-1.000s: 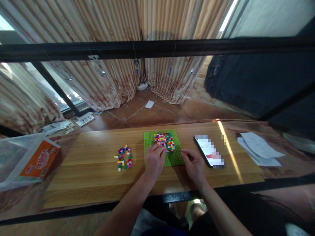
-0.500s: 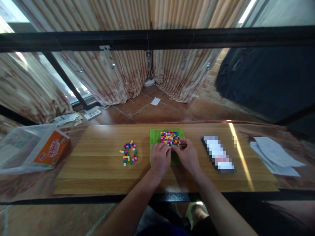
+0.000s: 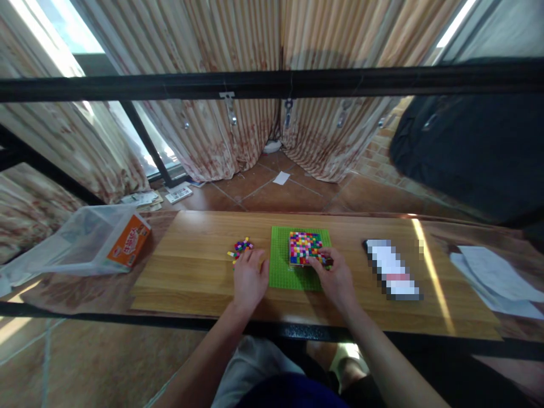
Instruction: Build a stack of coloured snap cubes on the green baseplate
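A green studded baseplate (image 3: 278, 269) lies on the wooden board, bearing a square block of small multicoloured building bricks (image 3: 304, 245). My right hand (image 3: 338, 277) grips this block at its near right corner, thumb on the front edge and fingers along the right side. Left of the baseplate, my left hand (image 3: 250, 277) reaches over a pile of loose coloured bricks (image 3: 241, 246). Its fingers stretch forward with the thumb apart, and they cover the nearer part of the pile. Whether the left fingertips touch any brick cannot be made out.
A blurred-out phone (image 3: 393, 269) rests right of my right hand, with white papers (image 3: 497, 277) farther right. At the left stands a clear plastic bin (image 3: 85, 243) with an orange label. The wooden board (image 3: 182, 266) ends at a black front rail (image 3: 297, 330).
My left hand has left the brick block and moved left to the loose bricks. My right hand stays at the block's corner. The view has shifted left.
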Demonstrator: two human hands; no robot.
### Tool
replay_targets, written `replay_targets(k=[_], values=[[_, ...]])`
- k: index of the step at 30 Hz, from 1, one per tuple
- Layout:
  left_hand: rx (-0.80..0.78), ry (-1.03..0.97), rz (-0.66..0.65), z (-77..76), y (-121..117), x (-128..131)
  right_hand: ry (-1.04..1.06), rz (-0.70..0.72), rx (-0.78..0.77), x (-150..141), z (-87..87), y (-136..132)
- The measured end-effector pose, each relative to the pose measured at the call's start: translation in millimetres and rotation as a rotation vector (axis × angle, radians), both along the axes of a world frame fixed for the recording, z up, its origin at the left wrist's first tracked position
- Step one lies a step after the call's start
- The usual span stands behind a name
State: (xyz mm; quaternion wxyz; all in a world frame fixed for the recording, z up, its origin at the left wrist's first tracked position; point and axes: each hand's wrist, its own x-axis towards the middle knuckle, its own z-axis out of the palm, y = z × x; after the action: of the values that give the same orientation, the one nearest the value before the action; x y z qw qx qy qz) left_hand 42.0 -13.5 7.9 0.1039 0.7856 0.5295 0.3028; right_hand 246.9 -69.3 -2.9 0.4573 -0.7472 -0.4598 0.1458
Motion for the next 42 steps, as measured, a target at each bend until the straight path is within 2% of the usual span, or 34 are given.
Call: replay_targets(k=[2,4,7,14,17,20,24,27,31,38,42], values=[[-0.037,0.093,0.081,1.2,4,-19,0.009,0.007,-0.02,-8,1.6,-6],[-0.08,0.202,0.102,2.2,8,-26,0.02,-0.004,-0.031,-16,2.9,-11],[-0.121,0.307,0.106,2.6,11,-22,0.034,-0.024,-0.04,-25,3.4,-18],[-0.111,0.353,0.159,-0.3,21,-13,0.084,-0.017,-0.072,-30,4.0,-25],[-0.089,0.301,0.13,1.5,22,-18,0.123,-0.016,-0.051,-28,5.5,-29],[-0.045,0.126,0.023,5.6,18,-18,0.213,-0.051,-0.01,-26,5.9,-35],[-0.042,-0.168,-0.212,9.8,4,-2,0.285,-0.099,0.028,-26,4.3,-43],[-0.054,-0.263,-0.28,9.1,-10,14,0.291,-0.106,0.034,-28,2.4,-48],[-0.017,-0.285,-0.298,5.0,-22,26,0.247,-0.074,0.055,-31,3.4,-52],[0.156,-0.164,-0.286,-8.9,-26,34,-0.01,0.032,0.166,-36,17.0,-42],[0.262,-0.106,-0.249,-19.2,-27,36,-0.151,0.049,0.18,-37,16.6,-34]])
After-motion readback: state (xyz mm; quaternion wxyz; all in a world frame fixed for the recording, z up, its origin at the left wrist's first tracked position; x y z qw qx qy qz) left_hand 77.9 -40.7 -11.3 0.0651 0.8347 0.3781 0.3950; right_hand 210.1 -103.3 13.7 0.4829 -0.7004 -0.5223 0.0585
